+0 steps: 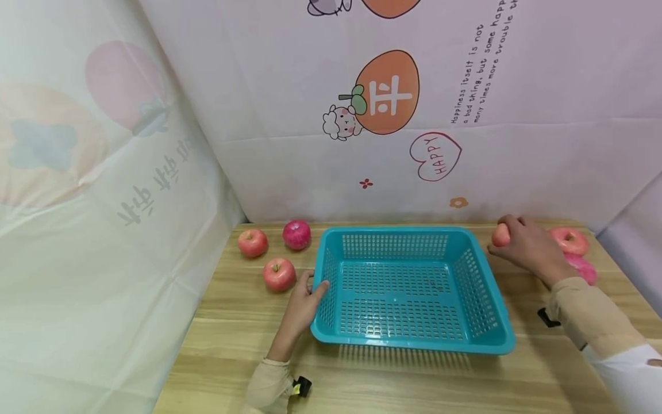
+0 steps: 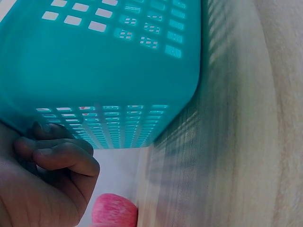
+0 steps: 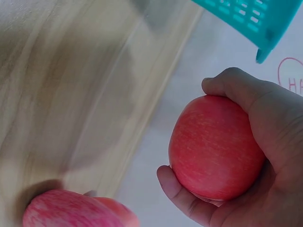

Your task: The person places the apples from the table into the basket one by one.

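A turquoise plastic basket [image 1: 395,347] with slotted walls stands in the middle of the wooden table. My left hand [image 1: 301,303] grips its left rim, thumb over the edge and fingers curled outside, as the left wrist view shows of the hand [image 2: 52,175]. To the right of the basket, my right hand [image 1: 532,250] holds a red apple [image 1: 500,235]. In the right wrist view, thumb and fingers wrap around that apple [image 3: 215,146], apart from the basket wall [image 3: 251,19]. Behind the right hand lie a pale red apple [image 1: 569,240] and a bright pink fruit [image 1: 581,268].
Left of the basket lie one apple [image 1: 253,243], a nearer apple [image 1: 279,274] and a bright pink round fruit [image 1: 297,234]. A printed white cloth [image 1: 289,172] hangs behind the wooden table [image 1: 227,333], and another cloth [image 1: 77,276] closes off the left side.
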The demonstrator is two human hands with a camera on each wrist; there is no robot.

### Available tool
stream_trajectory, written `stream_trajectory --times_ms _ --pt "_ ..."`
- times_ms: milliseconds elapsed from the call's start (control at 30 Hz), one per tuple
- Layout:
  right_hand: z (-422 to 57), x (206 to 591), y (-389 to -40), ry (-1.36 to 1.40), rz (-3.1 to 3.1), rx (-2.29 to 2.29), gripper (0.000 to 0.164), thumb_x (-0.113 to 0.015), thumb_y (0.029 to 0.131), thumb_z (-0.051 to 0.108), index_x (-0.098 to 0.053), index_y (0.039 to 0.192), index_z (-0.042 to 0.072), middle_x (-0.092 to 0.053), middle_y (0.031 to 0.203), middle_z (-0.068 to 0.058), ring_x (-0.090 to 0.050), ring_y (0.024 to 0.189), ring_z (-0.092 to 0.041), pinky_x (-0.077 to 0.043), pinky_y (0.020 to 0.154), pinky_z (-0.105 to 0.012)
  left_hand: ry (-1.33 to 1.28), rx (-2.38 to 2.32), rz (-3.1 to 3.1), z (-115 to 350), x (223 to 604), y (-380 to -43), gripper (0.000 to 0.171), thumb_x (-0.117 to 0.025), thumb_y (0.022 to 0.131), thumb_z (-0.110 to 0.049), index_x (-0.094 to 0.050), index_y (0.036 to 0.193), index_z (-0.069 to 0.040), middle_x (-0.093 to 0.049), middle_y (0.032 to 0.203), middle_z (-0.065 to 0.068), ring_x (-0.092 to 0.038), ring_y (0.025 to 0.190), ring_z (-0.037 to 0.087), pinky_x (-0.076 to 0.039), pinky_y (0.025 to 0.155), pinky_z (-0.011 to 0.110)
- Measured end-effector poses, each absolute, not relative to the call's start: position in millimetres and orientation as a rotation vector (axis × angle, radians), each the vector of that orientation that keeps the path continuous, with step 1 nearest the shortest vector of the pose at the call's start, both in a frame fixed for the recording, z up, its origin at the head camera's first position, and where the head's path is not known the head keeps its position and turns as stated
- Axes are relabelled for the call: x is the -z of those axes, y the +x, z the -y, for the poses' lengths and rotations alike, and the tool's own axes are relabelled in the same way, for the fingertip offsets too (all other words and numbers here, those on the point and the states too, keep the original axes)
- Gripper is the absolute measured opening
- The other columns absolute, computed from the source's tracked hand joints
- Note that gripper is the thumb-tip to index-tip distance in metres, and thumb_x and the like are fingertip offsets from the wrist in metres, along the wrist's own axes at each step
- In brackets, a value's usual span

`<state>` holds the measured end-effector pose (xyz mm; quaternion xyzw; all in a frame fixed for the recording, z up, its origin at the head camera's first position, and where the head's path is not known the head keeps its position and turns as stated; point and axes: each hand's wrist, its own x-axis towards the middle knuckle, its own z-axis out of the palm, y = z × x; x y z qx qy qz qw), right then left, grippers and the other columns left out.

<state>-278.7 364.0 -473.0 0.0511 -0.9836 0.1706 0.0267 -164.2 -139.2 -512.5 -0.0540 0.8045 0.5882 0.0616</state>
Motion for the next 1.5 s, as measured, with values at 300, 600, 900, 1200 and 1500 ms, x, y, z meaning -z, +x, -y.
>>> stream_trajectory --times_ms 300,600,900,1200,1500 --pt "-352 461 -272 0.179 3.01 -0.519 0.077 -0.08 0.09 0.041 -0.048 0.144 -0.003 -0.044 0.14 -0.039 -0.05 0.115 -0.061 -0.048 0.086 -0.078 -0.165 -1.79 -2.42 139 510 -165 0.046 -0.055 0.112 -0.034 -0.046 0.15 -0.011 -0.073 0.118 0.024 -0.079 0.094 0.031 -0.067 0.075 0.041" --pt "-337 444 -265 0.188 2.997 -0.49 0.076 -0.08 0.09 0.04 -0.048 0.145 -0.003 -0.044 0.141 -0.039 -0.049 0.116 -0.061 -0.048 0.086 -0.079 -0.159 -1.78 -2.438 140 508 -167 0.045 -0.055 0.112 -0.033 -0.047 0.149 -0.011 -0.074 0.115 0.023 -0.079 0.094 0.032 -0.067 0.076 0.042" --pt "-327 437 -260 0.186 2.983 -0.446 0.076 -0.08 0.089 0.039 -0.048 0.145 -0.002 -0.045 0.142 -0.039 -0.05 0.116 -0.062 -0.048 0.087 -0.08 -0.153 -1.78 -2.434 140 510 -168 0.046 -0.055 0.111 -0.034 -0.046 0.15 -0.012 -0.074 0.115 0.022 -0.079 0.091 0.03 -0.067 0.074 0.041" --pt "-318 431 -257 0.211 2.985 -0.448 0.077 -0.08 0.09 0.039 -0.048 0.148 -0.001 -0.044 0.144 -0.038 -0.049 0.119 -0.061 -0.049 0.087 -0.079 -0.135 -1.793 -2.445 140 512 -165 0.046 -0.056 0.111 -0.032 -0.047 0.149 -0.008 -0.075 0.11 0.024 -0.079 0.089 0.031 -0.067 0.073 0.041" --pt "-313 428 -256 0.229 2.972 -0.416 0.074 -0.077 0.091 0.039 -0.049 0.147 0.0 -0.046 0.143 -0.036 -0.052 0.117 -0.06 -0.051 0.085 -0.077 -0.125 -1.792 -2.459 139 511 -164 0.045 -0.056 0.111 -0.031 -0.048 0.149 -0.006 -0.075 0.109 0.025 -0.079 0.089 0.031 -0.067 0.073 0.041"
